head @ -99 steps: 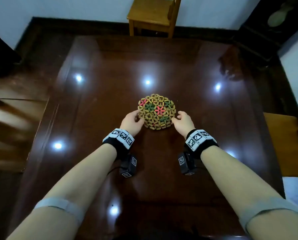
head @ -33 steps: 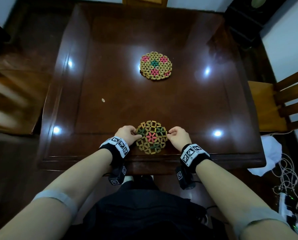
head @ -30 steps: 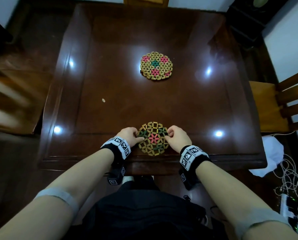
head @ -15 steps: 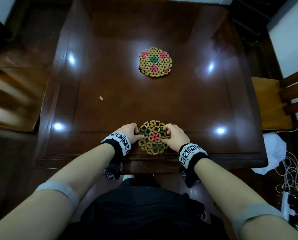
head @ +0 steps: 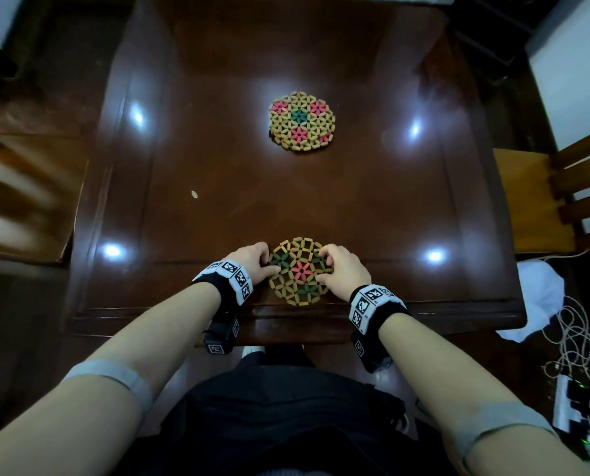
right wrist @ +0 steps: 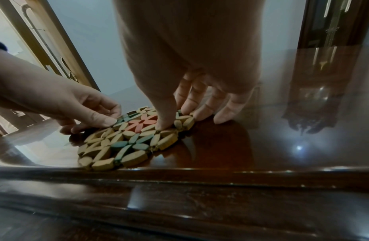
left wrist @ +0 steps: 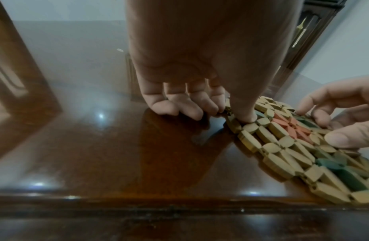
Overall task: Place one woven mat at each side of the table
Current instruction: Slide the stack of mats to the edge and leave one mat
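A round woven mat (head: 300, 271) of tan, red and green beads lies at the near edge of the dark wooden table (head: 372, 207). My left hand (head: 255, 261) pinches its left rim: the thumb (left wrist: 247, 117) presses on top while the curled fingers (left wrist: 179, 110) sit at the edge, which looks slightly raised. My right hand (head: 341, 266) rests on the mat's right part, with the thumb (right wrist: 165, 125) and fingertips (right wrist: 187, 109) touching the mat (right wrist: 126, 141) from above. A second mat (head: 302, 126), seemingly stacked on another, lies at the table's centre.
Wooden chairs stand at the right side (head: 544, 201) and the left side (head: 22, 201). A small pale speck (head: 194, 194) lies on the table left of centre. On the floor at the right are a white cloth (head: 534, 297) and tangled cables (head: 575, 355).
The mat came from the centre stack to the near edge. Over the last second my right hand shifted from the mat's rim onto its top, while the left hand kept its hold.
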